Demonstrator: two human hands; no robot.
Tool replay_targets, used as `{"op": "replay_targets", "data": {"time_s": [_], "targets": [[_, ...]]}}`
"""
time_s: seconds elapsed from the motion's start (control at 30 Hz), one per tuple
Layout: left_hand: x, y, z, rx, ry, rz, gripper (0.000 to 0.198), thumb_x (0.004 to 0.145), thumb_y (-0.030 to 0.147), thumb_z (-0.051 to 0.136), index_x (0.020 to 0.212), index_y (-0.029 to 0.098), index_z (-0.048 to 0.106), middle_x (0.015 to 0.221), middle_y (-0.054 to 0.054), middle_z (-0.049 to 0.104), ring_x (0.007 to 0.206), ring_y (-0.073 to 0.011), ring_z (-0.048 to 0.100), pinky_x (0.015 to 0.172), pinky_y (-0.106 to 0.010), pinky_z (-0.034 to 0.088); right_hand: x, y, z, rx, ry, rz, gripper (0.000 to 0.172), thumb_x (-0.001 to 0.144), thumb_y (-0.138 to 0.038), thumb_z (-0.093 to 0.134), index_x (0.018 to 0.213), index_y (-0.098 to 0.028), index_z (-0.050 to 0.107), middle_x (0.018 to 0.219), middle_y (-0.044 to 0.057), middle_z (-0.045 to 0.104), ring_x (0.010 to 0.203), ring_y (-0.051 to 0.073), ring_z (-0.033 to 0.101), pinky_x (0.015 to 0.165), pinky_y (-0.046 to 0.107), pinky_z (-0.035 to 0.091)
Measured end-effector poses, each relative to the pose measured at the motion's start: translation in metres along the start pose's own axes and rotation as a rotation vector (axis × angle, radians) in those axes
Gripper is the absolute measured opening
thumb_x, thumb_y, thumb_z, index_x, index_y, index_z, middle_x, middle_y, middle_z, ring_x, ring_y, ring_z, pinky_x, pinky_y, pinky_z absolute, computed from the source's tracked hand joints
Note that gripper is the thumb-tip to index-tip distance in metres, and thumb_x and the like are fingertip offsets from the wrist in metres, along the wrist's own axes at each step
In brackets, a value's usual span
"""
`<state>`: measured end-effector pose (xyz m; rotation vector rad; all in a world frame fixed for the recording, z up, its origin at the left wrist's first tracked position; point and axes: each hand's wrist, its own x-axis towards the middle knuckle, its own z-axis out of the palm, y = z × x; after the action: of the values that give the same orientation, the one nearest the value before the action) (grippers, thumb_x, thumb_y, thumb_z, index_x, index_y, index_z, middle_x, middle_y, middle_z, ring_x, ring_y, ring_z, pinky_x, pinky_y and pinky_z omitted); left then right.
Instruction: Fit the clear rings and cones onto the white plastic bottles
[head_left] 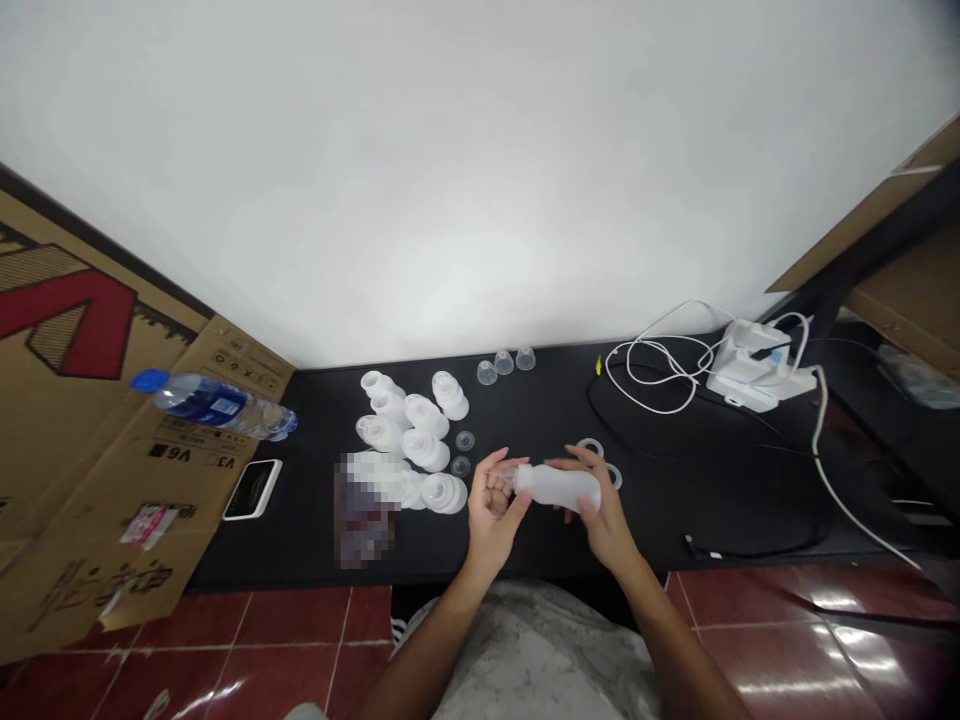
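Observation:
A frosted white baby bottle (564, 487) lies sideways above the black table, between my two hands. My right hand (604, 512) is closed round its body near the base, thumb in front. At the other end, my left hand (495, 500) curls its fingers about the neck and a clear nipple (502, 477), which is partly hidden. Two white rings, one of them a pale collar ring (591, 446), lie just beyond my right hand. To the left of my left hand are two loose clear nipples (460, 466) and a group of white baby bottles (424, 449).
Three clear domed caps (503, 362) stand near the wall. At right are a white power strip (754, 365) and tangled cables (660, 370). A phone (253, 489), a water bottle (221, 403) and cardboard boxes (97, 420) are at left. A blurred patch covers part of the bottle group.

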<state>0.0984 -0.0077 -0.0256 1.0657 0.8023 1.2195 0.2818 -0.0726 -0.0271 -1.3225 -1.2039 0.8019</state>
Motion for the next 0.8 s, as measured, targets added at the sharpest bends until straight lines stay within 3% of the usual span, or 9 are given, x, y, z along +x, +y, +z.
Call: {"op": "replay_targets", "data": {"time_s": [0.07, 0.13, 0.23, 0.4, 0.47, 0.53, 0.67, 0.7, 0.8], "targets": [[0.002, -0.0004, 0.0004, -0.017, 0.04, -0.021, 0.062, 0.091, 0.045, 0.09, 0.141, 0.023, 0.06, 0.126, -0.014, 0.08, 0.114, -0.0262, 0.079, 0.1, -0.038, 0.061, 0.0002, -0.0021, 0.0012, -0.108, 0.033, -0.111, 0.062, 0.103, -0.056, 0.07, 0.153, -0.025, 0.051, 0.133, 0.017, 0.071, 0.101, 0.03, 0.076, 0.081, 0.042, 0.066], [0.0035, -0.0009, 0.0005, -0.003, 0.079, -0.03, 0.059, 0.09, 0.046, 0.091, 0.136, 0.023, 0.063, 0.118, -0.011, 0.08, 0.105, -0.0232, 0.079, 0.094, -0.034, 0.061, -0.0003, -0.0035, 0.0016, -0.172, 0.048, -0.12, 0.049, 0.102, -0.051, 0.073, 0.142, -0.025, 0.059, 0.126, 0.015, 0.073, 0.097, 0.028, 0.076, 0.08, 0.039, 0.066], [0.0036, -0.0002, 0.0008, 0.033, 0.103, -0.031, 0.054, 0.088, 0.049, 0.092, 0.129, 0.023, 0.067, 0.107, -0.007, 0.078, 0.095, -0.0211, 0.077, 0.086, -0.03, 0.06, -0.0003, -0.0051, 0.0013, -0.13, 0.005, -0.04, 0.04, 0.108, -0.054, 0.061, 0.134, -0.024, 0.066, 0.093, 0.006, 0.075, 0.063, 0.021, 0.071, 0.055, 0.03, 0.058], [0.0014, 0.0038, 0.0028, 0.081, 0.13, -0.025, 0.051, 0.088, 0.051, 0.091, 0.123, 0.023, 0.068, 0.1, -0.004, 0.073, 0.084, -0.0173, 0.072, 0.078, -0.027, 0.058, 0.0022, -0.0081, 0.0019, -0.191, 0.069, -0.13, 0.05, 0.096, -0.052, 0.079, 0.135, -0.024, 0.067, 0.119, 0.013, 0.078, 0.099, 0.031, 0.079, 0.079, 0.038, 0.066], [0.001, 0.0042, 0.0032, 0.081, 0.118, -0.018, 0.052, 0.088, 0.053, 0.091, 0.123, 0.023, 0.067, 0.102, -0.004, 0.073, 0.086, -0.0183, 0.073, 0.079, -0.027, 0.058, 0.0023, -0.0076, 0.0017, -0.164, 0.037, -0.069, 0.035, 0.103, -0.05, 0.072, 0.126, -0.024, 0.07, 0.1, 0.008, 0.08, 0.076, 0.024, 0.078, 0.066, 0.033, 0.064], [0.0012, 0.0036, 0.0029, 0.081, 0.109, -0.022, 0.055, 0.088, 0.055, 0.091, 0.125, 0.023, 0.066, 0.103, -0.005, 0.074, 0.088, -0.0191, 0.073, 0.079, -0.028, 0.058, 0.0019, -0.0067, 0.0018, -0.108, -0.011, -0.032, 0.04, 0.106, -0.054, 0.064, 0.132, -0.024, 0.068, 0.096, 0.008, 0.08, 0.06, 0.02, 0.072, 0.054, 0.03, 0.059], [0.0021, 0.0024, 0.0008, 0.086, 0.145, -0.027, 0.053, 0.09, 0.053, 0.089, 0.127, 0.023, 0.065, 0.102, -0.004, 0.073, 0.088, -0.0177, 0.073, 0.081, -0.027, 0.058, 0.0011, -0.0079, 0.0041, -0.13, 0.076, -0.137, 0.058, 0.092, -0.05, 0.084, 0.14, -0.026, 0.063, 0.133, 0.016, 0.076, 0.098, 0.031, 0.08, 0.074, 0.039, 0.067], [0.0021, 0.0026, 0.0005, 0.081, 0.143, -0.026, 0.054, 0.091, 0.052, 0.089, 0.128, 0.023, 0.065, 0.104, -0.005, 0.073, 0.09, -0.0184, 0.074, 0.083, -0.028, 0.059, 0.0011, -0.0084, 0.0045, -0.148, 0.092, -0.127, 0.053, 0.092, -0.047, 0.085, 0.136, -0.026, 0.065, 0.126, 0.015, 0.078, 0.096, 0.031, 0.08, 0.073, 0.038, 0.067], [0.0008, 0.004, 0.001, 0.054, 0.085, -0.016, 0.06, 0.09, 0.048, 0.091, 0.137, 0.024, 0.061, 0.111, -0.008, 0.077, 0.105, -0.0235, 0.078, 0.094, -0.035, 0.061, 0.0019, -0.0089, 0.0039, -0.175, 0.085, 0.01, 0.03, 0.101, -0.047, 0.073, 0.121, -0.025, 0.069, 0.077, 0.002, 0.074, 0.057, 0.021, 0.069, 0.052, 0.031, 0.056]]}}
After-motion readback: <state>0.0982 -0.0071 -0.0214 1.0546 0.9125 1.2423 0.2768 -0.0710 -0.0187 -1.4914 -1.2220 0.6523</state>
